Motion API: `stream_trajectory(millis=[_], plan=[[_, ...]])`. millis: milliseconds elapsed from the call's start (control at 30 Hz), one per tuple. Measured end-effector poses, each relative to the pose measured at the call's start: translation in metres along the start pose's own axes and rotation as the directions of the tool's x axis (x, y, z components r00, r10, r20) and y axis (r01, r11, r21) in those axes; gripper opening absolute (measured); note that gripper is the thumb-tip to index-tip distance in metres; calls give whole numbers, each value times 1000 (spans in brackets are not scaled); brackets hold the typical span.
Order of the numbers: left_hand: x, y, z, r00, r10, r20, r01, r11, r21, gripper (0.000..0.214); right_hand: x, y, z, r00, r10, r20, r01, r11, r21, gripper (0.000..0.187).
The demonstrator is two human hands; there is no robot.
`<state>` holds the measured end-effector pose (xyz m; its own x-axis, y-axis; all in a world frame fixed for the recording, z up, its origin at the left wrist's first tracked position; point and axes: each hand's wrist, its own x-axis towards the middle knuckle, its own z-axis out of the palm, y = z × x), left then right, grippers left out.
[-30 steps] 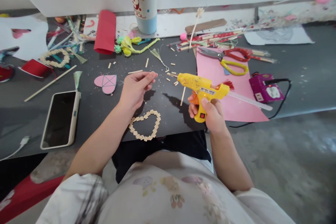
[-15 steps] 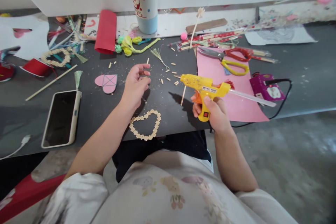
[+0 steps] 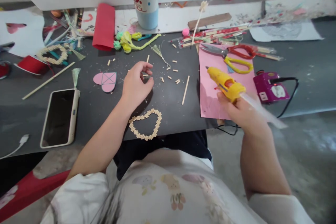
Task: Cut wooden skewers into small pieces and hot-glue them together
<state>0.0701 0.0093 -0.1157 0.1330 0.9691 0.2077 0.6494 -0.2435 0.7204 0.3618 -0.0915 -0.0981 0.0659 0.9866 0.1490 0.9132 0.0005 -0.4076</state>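
Note:
My right hand (image 3: 235,106) grips a yellow hot glue gun (image 3: 223,82) over the pink paper sheet (image 3: 207,101). The gun's nozzle points to the upper left, and a clear glue stick (image 3: 262,110) sticks out of its back. My left hand (image 3: 138,82) hovers above the dark table with fingers loosely curled and thumb apart from them; a small stick piece (image 3: 145,75) shows by its fingers, seemingly on the table. Just below this hand lies a heart outline (image 3: 157,126) made of small pale pieces. Short cut pieces (image 3: 177,81) and a longer thin stick (image 3: 186,90) lie between my hands.
Red-and-yellow scissors (image 3: 238,59) lie on the pink paper, beside a purple box (image 3: 273,89) with a black cable. To the left are a phone (image 3: 59,119), a pink paper heart (image 3: 109,82) and a red ribbon spool (image 3: 33,64). A bottle (image 3: 147,14) stands behind.
My right hand has moved the glue gun to the right, off the bare table and over the pink paper, turning it. My left hand has barely shifted.

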Motion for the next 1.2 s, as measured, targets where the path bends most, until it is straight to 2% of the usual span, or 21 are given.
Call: stream_trajectory(millis=[67,133,233,333,500,667,767,867,967,1100,1200], plan=[[0,2,2,996,77,51,-82,991,103,42,6,7,-3,999,-44,-20,35,942,-333,33],[1,3,5,988,130,89,-143,976,162,45,11,14,-4,999,-42,12,42,858,-512,34],[4,5,12,979,168,112,-187,962,199,46,15,22,-3,1000,-16,24,28,754,-657,35],[7,5,18,975,185,122,-209,951,229,46,17,28,-3,999,-46,5,35,693,-720,37],[8,4,21,972,179,154,-216,936,276,42,21,35,-5,998,-51,48,70,695,-715,48],[10,3,21,972,160,170,-204,936,288,40,24,37,-9,987,-72,142,142,797,-587,58],[12,3,21,968,160,194,-213,933,290,39,23,33,-21,974,-120,195,209,811,-546,64],[12,2,20,961,171,216,-229,931,283,37,21,18,-36,978,-129,162,200,798,-568,62],[12,1,20,955,191,226,-251,929,272,34,22,-7,-41,984,-126,127,174,843,-510,52],[11,1,21,958,204,202,-254,929,268,32,36,-40,-26,946,-209,246,290,885,-363,29],[11,2,21,961,211,176,-251,935,251,31,58,-57,-6,879,-297,372,424,845,-327,25]])
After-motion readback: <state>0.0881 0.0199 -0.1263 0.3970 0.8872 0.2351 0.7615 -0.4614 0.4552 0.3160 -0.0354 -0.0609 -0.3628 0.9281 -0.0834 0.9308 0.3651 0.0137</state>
